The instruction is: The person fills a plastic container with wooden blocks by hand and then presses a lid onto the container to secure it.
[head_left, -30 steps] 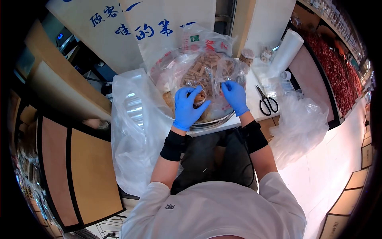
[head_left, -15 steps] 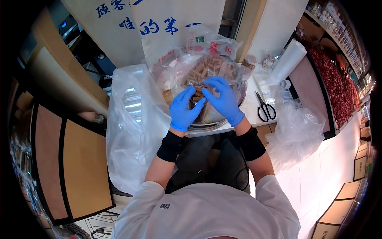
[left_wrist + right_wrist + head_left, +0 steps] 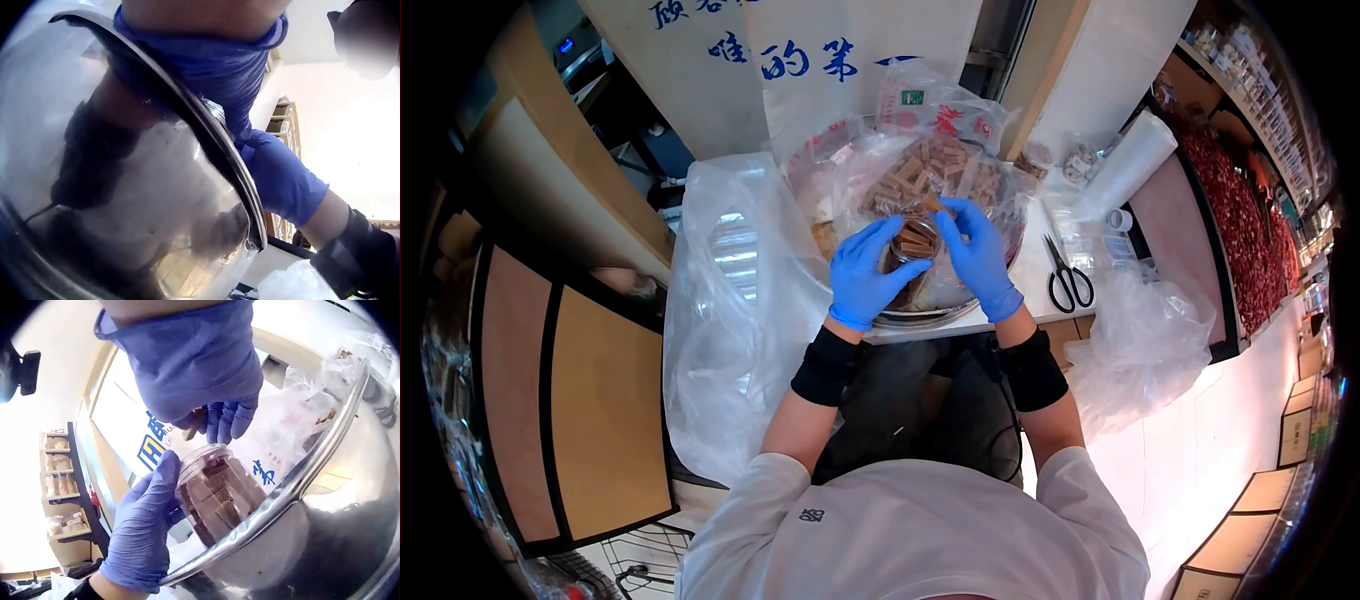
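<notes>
A clear jar [image 3: 914, 240] of brown stick-like pieces is gripped by my blue-gloved left hand [image 3: 868, 276], fingers and thumb curled round its side. In the right wrist view the jar [image 3: 220, 499] tilts above the metal basin's rim, with the left hand [image 3: 140, 528] at its wall. Just over its mouth, my gloved right hand [image 3: 980, 258] pinches a brown piece [image 3: 194, 425]. Loose pieces [image 3: 925, 170] lie in a plastic bag in the basin [image 3: 930, 318]. The left wrist view shows the basin's shiny wall [image 3: 144, 200]; the jar is hidden there.
Black scissors [image 3: 1068, 285] lie right of the basin, with a white roll [image 3: 1135, 160], a filled jar [image 3: 1035, 158] and a small white roll [image 3: 1119, 220] behind. Crumpled clear plastic [image 3: 1150, 335] hangs at the right edge; a large plastic sheet [image 3: 730, 330] covers the left side.
My right hand came from the bag to the jar's mouth, then drew slightly back to the right with a piece between its fingers. My left hand stays round the jar.
</notes>
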{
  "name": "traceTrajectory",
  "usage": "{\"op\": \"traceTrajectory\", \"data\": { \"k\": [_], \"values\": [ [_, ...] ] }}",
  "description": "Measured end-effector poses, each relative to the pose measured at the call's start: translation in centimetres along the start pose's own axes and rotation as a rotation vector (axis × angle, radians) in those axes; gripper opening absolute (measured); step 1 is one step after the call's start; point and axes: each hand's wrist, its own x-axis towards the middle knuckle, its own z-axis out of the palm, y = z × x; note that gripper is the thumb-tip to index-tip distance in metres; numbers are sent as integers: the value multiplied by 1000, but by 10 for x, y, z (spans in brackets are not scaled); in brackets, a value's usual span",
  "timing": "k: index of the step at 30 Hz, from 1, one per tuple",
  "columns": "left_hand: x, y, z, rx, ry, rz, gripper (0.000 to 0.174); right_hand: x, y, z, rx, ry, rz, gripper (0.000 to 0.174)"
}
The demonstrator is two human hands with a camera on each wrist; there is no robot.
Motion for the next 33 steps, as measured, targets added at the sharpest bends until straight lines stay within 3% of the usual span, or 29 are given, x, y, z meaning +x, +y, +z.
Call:
{"op": "traceTrajectory", "data": {
  "k": [1, 3, 5, 10, 12, 19, 22, 24, 28, 33],
  "values": [
    [0, -1, 1, 0, -12, 0, 55, 0, -3, 2, 0, -1, -1, 28],
    [0, -3, 1, -3, -26, 0, 56, -3, -7, 8, -21, -114, -181, 27],
    [0, -4, 1, 5, -105, -19, 57, -6, -2, 12, -9, -133, -163, 26],
    [1, -2, 1, -42, -58, -64, 60, -10, -13, 16, -28, -149, -115, 25],
    [1, -3, 1, -31, -30, -26, 61, -11, -6, 18, 128, -146, -68, 25],
    [-2, -2, -1, -102, -140, -175, 65, -13, -7, 20, 268, -145, -21, 25],
    [-1, 0, -3, -117, -154, -211, 63, -11, -10, 17, 237, -125, -40, 25],
    [-2, -2, -2, -110, -170, -229, 61, -7, -4, 14, -21, -136, -105, 24],
    [-6, -9, 2, -47, -167, -193, 69, -6, -19, 9, -156, -150, -142, 24],
    [-2, 2, -5, -141, -192, -297, 76, -1, -21, 14, 6, 34, -141, 22]
  ]
}}
